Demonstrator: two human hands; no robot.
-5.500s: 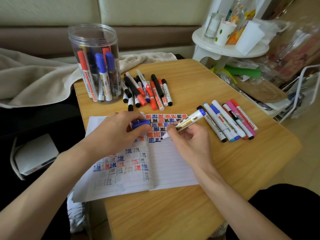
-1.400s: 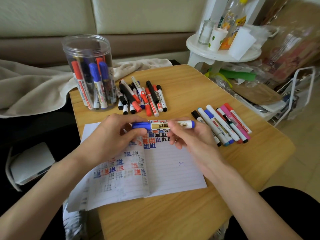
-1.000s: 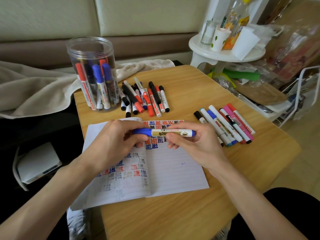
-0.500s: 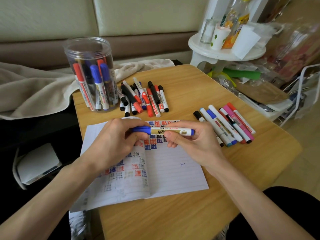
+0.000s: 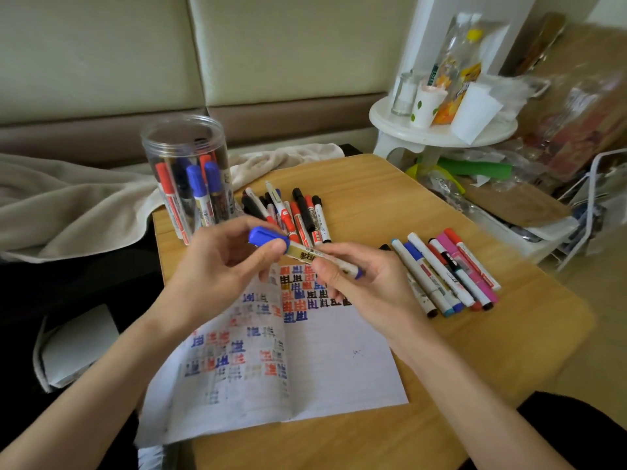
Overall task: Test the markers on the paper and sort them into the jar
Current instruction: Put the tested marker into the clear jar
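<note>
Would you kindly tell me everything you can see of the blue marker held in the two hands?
The blue marker has a blue cap, fitted on, a pale barrel with a gold label bearing dark print, and a blue rear end. It looks like plastic. It is held above the lined paper, sloping from the cap at upper left down to the right. The left hand pinches the cap; the right hand holds the barrel. Nothing else touches it.
</note>
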